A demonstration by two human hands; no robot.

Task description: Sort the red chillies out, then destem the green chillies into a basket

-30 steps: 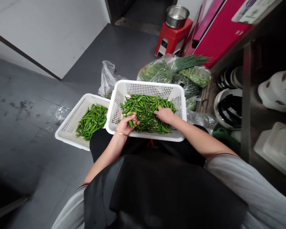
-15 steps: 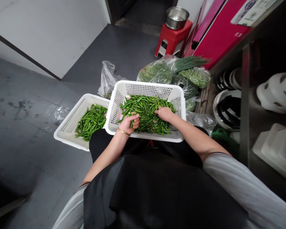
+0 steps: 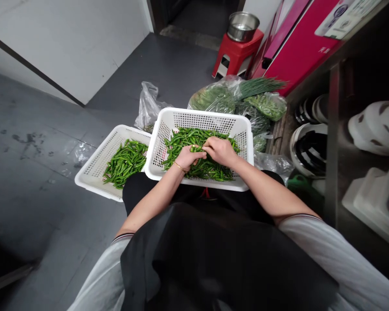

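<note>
A white perforated basket [image 3: 243, 129] rests on my lap, heaped with small green chili peppers [image 3: 184, 138]. My left hand [image 3: 187, 158] is closed around several green chilies over the middle of the heap. My right hand [image 3: 219, 150] meets it from the right, fingers pinched on the end of a chili [image 3: 196, 149] that the left hand holds. A second white basket [image 3: 94, 172] stands on the floor to my left with a smaller pile of green chilies [image 3: 125, 162] in it.
Clear plastic bags of greens [image 3: 214, 98] and long green stalks [image 3: 259, 85] lie beyond the baskets. An empty crumpled bag [image 3: 147, 106] sits on the grey floor. A red stool [image 3: 235, 56] carries a steel bowl [image 3: 243, 26]. Metal shelving with white dishes [image 3: 374, 125] runs along the right.
Both hands have come together over the middle of the heap. The left hand lifted with its chilies toward the right, and the right hand rose off the pile to pinch one.
</note>
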